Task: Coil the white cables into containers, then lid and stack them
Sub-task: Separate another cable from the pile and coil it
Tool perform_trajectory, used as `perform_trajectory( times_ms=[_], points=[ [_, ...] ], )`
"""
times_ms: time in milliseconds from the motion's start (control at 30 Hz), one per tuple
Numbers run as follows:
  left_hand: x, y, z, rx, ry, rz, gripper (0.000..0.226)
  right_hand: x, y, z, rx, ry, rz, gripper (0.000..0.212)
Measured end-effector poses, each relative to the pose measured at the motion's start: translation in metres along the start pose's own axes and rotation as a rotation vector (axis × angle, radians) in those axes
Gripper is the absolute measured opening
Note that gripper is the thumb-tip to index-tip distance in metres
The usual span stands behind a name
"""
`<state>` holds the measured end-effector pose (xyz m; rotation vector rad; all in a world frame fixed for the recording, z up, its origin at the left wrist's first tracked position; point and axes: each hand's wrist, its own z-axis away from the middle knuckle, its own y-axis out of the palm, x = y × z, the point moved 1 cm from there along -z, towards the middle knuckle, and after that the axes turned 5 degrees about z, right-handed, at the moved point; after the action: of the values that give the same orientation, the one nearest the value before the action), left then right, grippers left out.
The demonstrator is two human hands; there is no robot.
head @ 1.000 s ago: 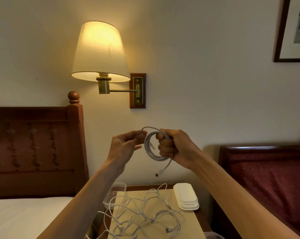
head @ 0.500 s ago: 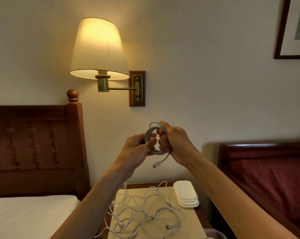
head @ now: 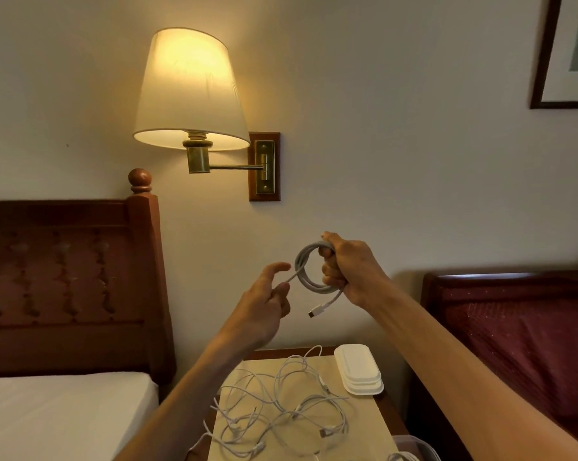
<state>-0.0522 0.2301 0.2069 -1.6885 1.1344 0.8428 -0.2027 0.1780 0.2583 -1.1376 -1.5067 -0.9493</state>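
My right hand (head: 349, 269) is raised in front of the wall and grips a coiled white cable (head: 304, 272), whose plug end (head: 316, 310) hangs down from the loop. My left hand (head: 264, 304) sits just left of the coil, thumb and a finger pinching a short strand that leads out of it. Below, a tangle of loose white cables (head: 281, 407) lies on the bedside table. A stack of white lids (head: 359, 369) rests at the table's back right. A clear container (head: 417, 447) shows at the bottom right corner, partly cut off.
The bedside table (head: 389, 430) stands between a white-sheeted bed (head: 58, 414) with a dark wooden headboard (head: 68, 281) on the left and a red bed (head: 520, 347) on the right. A lit wall lamp (head: 189, 91) hangs above.
My left hand has drawn back down and to the left from the coil, now pinching only one strand. The right hand still grips the coil.
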Motion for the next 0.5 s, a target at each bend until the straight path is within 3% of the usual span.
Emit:
perform_trajectory(
  times_ms=[133,267,500],
  points=[
    [0.000,-0.008,-0.006,0.056,0.059,-0.038,0.054,0.000,0.003,0.000,0.069,0.001,-0.019,0.046],
    [-0.011,-0.010,-0.007,0.085,0.166,-0.091,0.052,-0.003,0.006,-0.001,0.072,0.004,0.018,0.046],
    [-0.017,0.001,-0.001,0.011,0.012,0.198,0.041,-0.003,0.015,0.004,0.055,-0.047,0.061,0.044]
  ],
)
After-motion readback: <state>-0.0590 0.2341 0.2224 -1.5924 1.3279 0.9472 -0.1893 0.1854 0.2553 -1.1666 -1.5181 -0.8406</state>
